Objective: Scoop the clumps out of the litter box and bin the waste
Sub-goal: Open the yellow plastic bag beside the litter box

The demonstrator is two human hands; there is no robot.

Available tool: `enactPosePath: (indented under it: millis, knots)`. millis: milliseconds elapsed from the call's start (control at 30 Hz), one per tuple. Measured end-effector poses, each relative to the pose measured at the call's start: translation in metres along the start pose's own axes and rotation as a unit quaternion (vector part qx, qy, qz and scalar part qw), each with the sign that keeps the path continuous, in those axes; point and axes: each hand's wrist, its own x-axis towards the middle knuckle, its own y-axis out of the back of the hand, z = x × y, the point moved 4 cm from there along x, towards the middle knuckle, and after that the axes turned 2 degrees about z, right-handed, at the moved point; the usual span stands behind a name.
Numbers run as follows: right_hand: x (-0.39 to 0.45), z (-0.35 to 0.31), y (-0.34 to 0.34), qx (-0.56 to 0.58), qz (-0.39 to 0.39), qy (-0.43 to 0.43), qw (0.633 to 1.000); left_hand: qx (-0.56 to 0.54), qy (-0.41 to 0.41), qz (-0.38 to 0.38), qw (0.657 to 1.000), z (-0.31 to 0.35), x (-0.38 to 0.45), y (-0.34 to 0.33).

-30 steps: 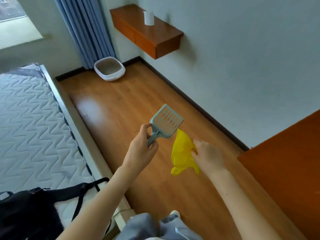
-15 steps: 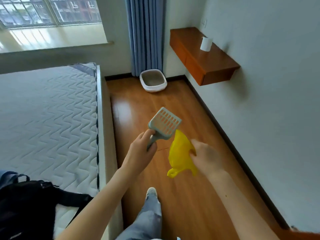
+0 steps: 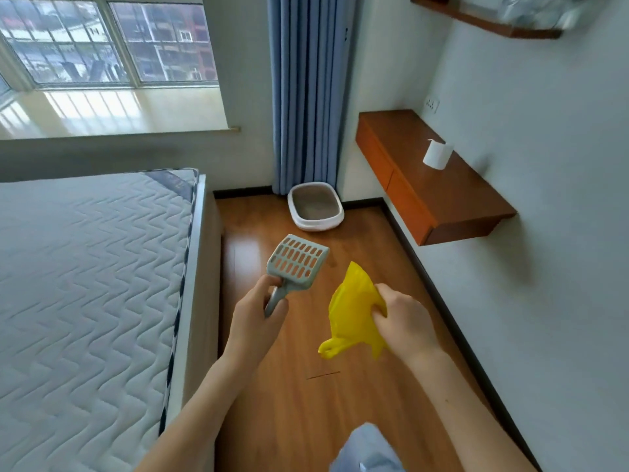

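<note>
Two hands full, nothing scooped yet. Left hand (image 3: 253, 311) wrapped round the handle of the grey scoop (image 3: 295, 262), slotted head up and forward, nothing in it. Right hand (image 3: 405, 321) clutching a crumpled yellow bag (image 3: 354, 311), fingers bunched into the plastic, loose end dangling below. Litter box (image 3: 315, 207) well ahead on the wooden floor (image 3: 306, 403), tucked in the corner at the foot of the blue curtain (image 3: 306, 93), beside the end of the wall-mounted wooden shelf (image 3: 439, 192). Grey-brown litter inside; clumps too small to make out from here. Mattress (image 3: 88, 284) along the left, white roll (image 3: 437, 155) on the shelf, window (image 3: 105, 42) beyond.

Looks like the approach step: tools in hand, walking up the strip of floor between mattress and wall. Next up, probably: close the gap, crouch at the box, shake the bag open with the right so its mouth gapes, then dip the scoop in low. Worth watching: a one-handed bag tends to stay collapsed, so waste could miss it.
</note>
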Motion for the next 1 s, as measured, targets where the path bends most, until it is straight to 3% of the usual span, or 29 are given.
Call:
enactPosePath:
  millis: [433,667,1000]
  knots:
    - [0.273,0.102,0.018,0.038,-0.030,0.063,0.997,0.020,0.067,0.089,0.994,0.011,0.215,-0.118]
    - [0.381,0.130,0.020,0.072,-0.045,0.066,0.994,0.034,0.092,0.109,0.989,0.013,0.303,-0.134]
    - [0.528,0.119,-0.009,0.066,-0.044,0.071,0.994,0.097,0.056,0.082,0.990,-0.031,0.462,-0.129]
